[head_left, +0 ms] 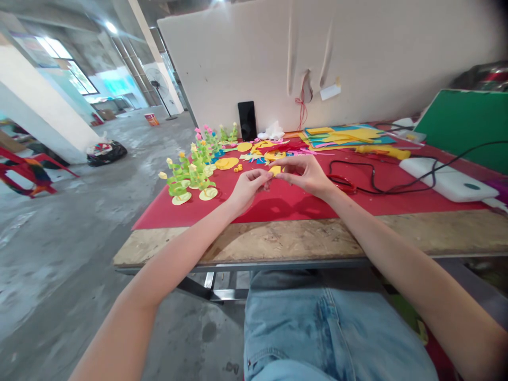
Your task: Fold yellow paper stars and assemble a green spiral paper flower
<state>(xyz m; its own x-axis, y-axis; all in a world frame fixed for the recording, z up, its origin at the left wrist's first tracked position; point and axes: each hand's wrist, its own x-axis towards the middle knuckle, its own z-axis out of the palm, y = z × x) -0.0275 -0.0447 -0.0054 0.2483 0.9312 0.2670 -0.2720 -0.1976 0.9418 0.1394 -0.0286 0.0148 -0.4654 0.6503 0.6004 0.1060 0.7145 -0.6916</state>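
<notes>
Both hands meet just above the red sheet (278,206) on the table. A small yellow paper piece (275,170) sits between them, pinched by the fingertips of my right hand (304,175). My left hand (252,189) is closed at the near edge of that piece, thumb and index finger pressed together on it. Left of the hands stand several green paper plants (190,174) on round pale bases, topped with yellow, pink and blue tips. Tiny yellow bits (238,168) lie just beyond my left hand, beside a yellow paper disc (226,163).
A black phone (247,120) leans upright against the white panel (238,58). Coloured paper sheets (345,135), a yellow-handled tool (383,152), red-handled scissors (342,184), black cables (373,180) and a white power box (440,180) lie to the right. A green board (468,127) stands beyond them.
</notes>
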